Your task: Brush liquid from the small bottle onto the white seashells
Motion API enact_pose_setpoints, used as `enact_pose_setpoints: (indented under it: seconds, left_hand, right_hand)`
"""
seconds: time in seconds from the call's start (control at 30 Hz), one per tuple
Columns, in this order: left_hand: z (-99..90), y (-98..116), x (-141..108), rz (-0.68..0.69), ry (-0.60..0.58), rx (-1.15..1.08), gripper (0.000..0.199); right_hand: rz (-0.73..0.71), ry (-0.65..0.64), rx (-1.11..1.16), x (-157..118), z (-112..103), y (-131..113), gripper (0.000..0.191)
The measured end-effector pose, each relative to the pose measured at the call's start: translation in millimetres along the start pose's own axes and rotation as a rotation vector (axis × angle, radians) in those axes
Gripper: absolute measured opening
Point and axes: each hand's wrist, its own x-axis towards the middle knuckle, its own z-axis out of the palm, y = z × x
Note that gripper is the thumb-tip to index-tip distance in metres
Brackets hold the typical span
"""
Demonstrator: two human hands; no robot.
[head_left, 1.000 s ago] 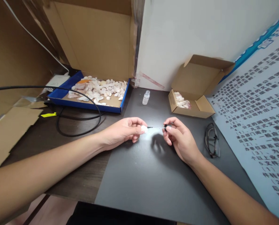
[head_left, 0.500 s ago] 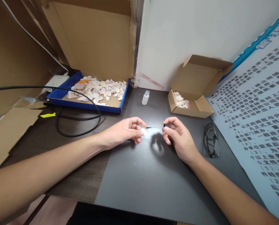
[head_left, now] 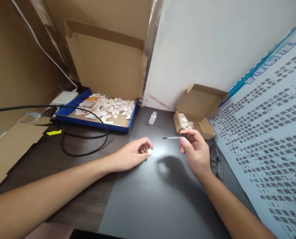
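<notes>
My left hand (head_left: 135,153) is closed, with a small white shell (head_left: 150,152) pinched between thumb and fingertips just above the grey mat. In my right hand (head_left: 194,151) is a thin brush (head_left: 174,137), held by its dark cap end; its pale stem points left and ends in a dark tip. The brush tip is apart from the shell. Beyond both hands stands a small clear glass bottle (head_left: 152,118), upright, with no cap on it and a pale label or content.
A blue-edged box (head_left: 93,124) of many shells lies back left, and a small open carton (head_left: 207,129) with shells back right. Glasses (head_left: 215,162) lie beside my right wrist. A black cable (head_left: 88,155) loops on the dark wooden table (head_left: 88,199). A printed poster (head_left: 269,132) leans at right.
My right hand has moved away from my left, up towards the small carton, and the brush stem now shows clear of the shell. The view has tilted up a little.
</notes>
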Motion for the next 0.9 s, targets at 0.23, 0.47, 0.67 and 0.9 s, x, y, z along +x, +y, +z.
enact_pose_setpoints:
  seconds: [0.23, 0.47, 0.67, 0.9]
  left_hand:
    - [-3.2, 2.7, -1.3, 0.014, -0.018, 0.042, 0.009]
    - [-6.6, -5.3, 1.7, 0.068, -0.024, 0.092, 0.009]
    - [-7.5, -7.8, 2.0, 0.096, -0.048, 0.121, 0.008]
    - [-8.5, -6.0, 0.3, 0.088, -0.088, 0.205, 0.015]
  right_hand:
    - [-0.048, 0.015, -0.198, 88.7, 20.1, -1.6, 0.023]
    - [-0.157, 0.064, -0.387, 112.7, 49.8, 0.9, 0.024]
    - [-0.122, 0.064, -0.496, 114.6, 56.8, 1.1, 0.025]
    - [-0.112, 0.043, -0.530, 112.6, 64.2, 1.1, 0.027]
